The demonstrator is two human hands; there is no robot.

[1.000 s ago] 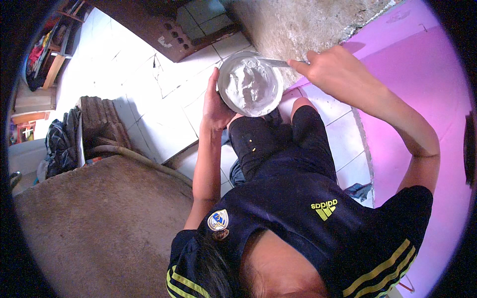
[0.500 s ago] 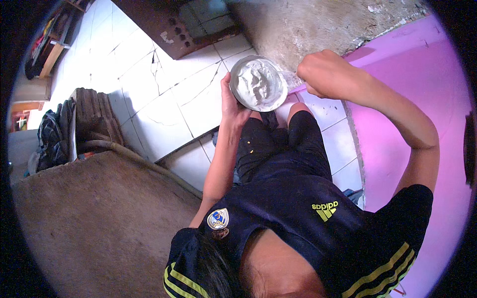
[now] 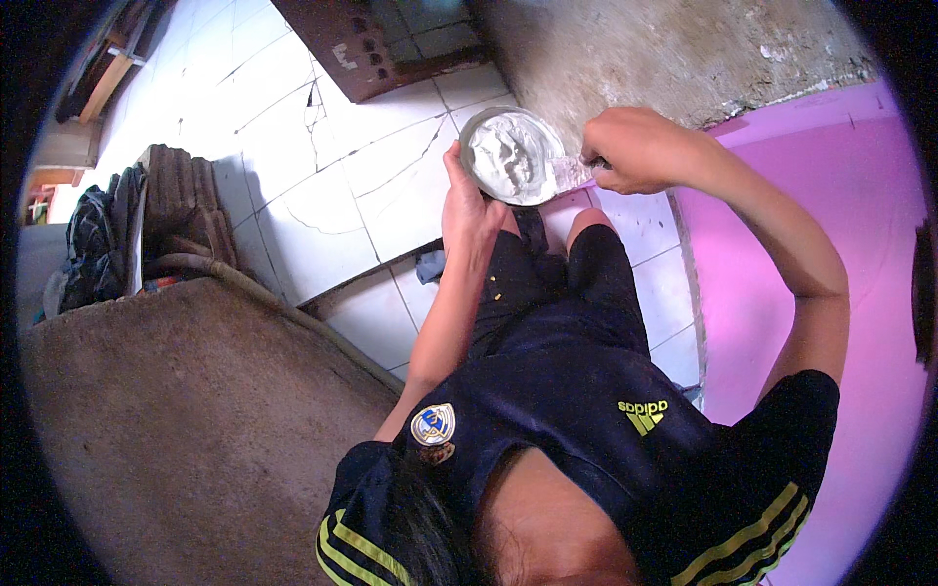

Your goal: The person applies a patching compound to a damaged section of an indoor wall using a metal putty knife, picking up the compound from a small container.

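A round bowl (image 3: 467, 174) of thick white paste (image 3: 506, 151) is held up over my knees. My left hand (image 3: 472, 207) grips it from its left and lower side, the thumb up along the outer wall. In my closed right hand (image 3: 630, 148) is a flat putty knife (image 3: 570, 172), its wide blade smeared with white and reaching over the bowl's right rim. The blade's edge meets the paste there. My fingers hide most of the handle.
Beside my right arm rises a pink wall (image 3: 782, 225), with a bare grey plaster wall (image 3: 635, 59) ahead. Cracked white tiles (image 3: 322, 215) cover the floor. A dark brown cabinet (image 3: 366, 59) stands ahead. To the left are stacked ridged brown slabs (image 3: 186, 205) and a brown surface (image 3: 195, 391) edged by a pole.
The putty knife's blade has moved in over the bowl's right rim and turned so its white-smeared face shows more. The bowl has shifted slightly right and up.
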